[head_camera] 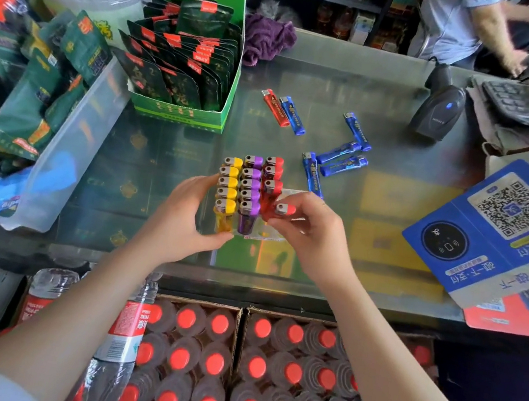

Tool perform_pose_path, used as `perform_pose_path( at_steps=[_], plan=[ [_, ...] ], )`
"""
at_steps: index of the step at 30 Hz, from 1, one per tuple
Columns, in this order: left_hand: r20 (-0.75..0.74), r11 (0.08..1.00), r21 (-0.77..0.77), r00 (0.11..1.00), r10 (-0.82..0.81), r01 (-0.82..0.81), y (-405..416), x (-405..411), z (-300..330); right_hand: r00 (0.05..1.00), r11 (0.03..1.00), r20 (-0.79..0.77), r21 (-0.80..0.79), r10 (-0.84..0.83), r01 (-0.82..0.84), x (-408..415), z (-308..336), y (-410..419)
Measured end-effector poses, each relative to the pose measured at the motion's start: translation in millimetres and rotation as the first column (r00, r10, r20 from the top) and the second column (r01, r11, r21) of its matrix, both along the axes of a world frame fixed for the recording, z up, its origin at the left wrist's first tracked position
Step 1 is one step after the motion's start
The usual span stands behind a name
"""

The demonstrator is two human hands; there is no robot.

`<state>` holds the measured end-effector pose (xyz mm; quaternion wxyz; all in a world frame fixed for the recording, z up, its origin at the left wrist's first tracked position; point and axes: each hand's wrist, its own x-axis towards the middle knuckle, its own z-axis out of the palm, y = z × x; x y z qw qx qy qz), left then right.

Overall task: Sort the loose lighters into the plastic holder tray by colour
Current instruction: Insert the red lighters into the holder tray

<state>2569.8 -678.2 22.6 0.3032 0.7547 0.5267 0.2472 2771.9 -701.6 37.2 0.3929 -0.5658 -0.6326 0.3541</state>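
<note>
A red lighter (pixel 284 209) is being pinched, head up, between the thumb and curled fingers of the right hand (pixel 311 233), just above the near slot of the red column, evidently so that it can be lowered in beside its own colour. The plastic holder tray (pixel 256 233), standing on the glass counter (pixel 391 220), is being steadied at its near-left corner by the left hand (pixel 184 218), its fingers curled round the yellow side. Yellow and purple rows are being kept full. One loose red lighter (pixel 275 107) and several blue lighters (pixel 336 152) are lying well apart beyond the tray.
</note>
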Motion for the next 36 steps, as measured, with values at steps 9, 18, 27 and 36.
perform_pose_path(
  at_steps=[9,18,27,36],
  plan=[
    [0.010,1.000,-0.005,1.000,-0.009,0.009,-2,-1,1,0.991,0.995,0.086,0.014,-0.098,0.097,-9,-5,2],
    [-0.049,1.000,-0.029,0.999,-0.002,0.000,1,1,6,0.939,0.997,0.341,0.071,-0.053,0.031,-8,-6,5],
    [-0.169,0.999,-0.052,0.986,-0.019,0.011,11,-15,10,0.896,0.968,0.367,0.100,-0.250,0.229,17,0,35],
    [-0.153,0.999,-0.042,0.988,-0.006,0.000,15,-25,9,0.800,0.989,0.582,0.104,-0.145,0.104,-29,-5,150]
  ],
)
